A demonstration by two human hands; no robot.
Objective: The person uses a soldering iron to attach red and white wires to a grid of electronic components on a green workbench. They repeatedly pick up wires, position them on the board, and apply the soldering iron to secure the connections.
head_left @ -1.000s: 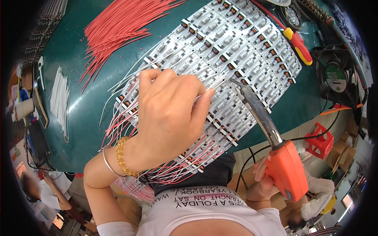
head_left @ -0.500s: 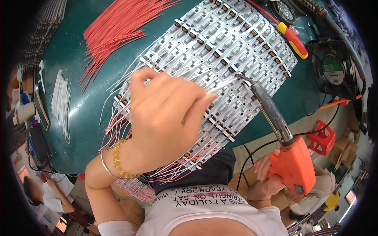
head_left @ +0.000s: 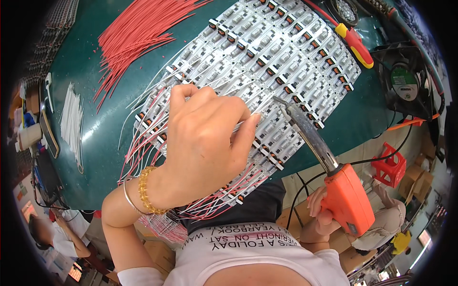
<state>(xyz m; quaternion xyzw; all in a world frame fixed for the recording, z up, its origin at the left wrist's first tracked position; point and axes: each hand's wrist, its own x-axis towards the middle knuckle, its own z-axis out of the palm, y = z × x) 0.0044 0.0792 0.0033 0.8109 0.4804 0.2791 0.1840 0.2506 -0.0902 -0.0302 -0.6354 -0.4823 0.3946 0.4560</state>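
A large panel of small white circuit boards (head_left: 298,74) lies on the green table in front of me. Over its near left part, my left hand (head_left: 202,140) is closed, thumb and fingers pinching a thin white wire (head_left: 265,107) that reaches the boards. My right hand (head_left: 318,212) grips an orange soldering gun (head_left: 350,200) from the right. Its dark tip is at the boards beside the wire's end; whether it touches cannot be made out. Red and white wires (head_left: 138,148) hang off the panel's near left edge, partly behind my left hand.
Red wires (head_left: 136,35) lie in a bundle at the far left, with white wires (head_left: 71,126) nearer the left edge. A red-yellow screwdriver (head_left: 355,45) and a black fan (head_left: 403,81) stand at the right. A black cable (head_left: 310,183) runs below the table edge; another person (head_left: 62,233) sits at lower left.
The soldering gun has shifted left, its tip now nearer my left fingertips. My left hand has moved slightly and still pinches the wire. The panel appears slightly shifted in view.
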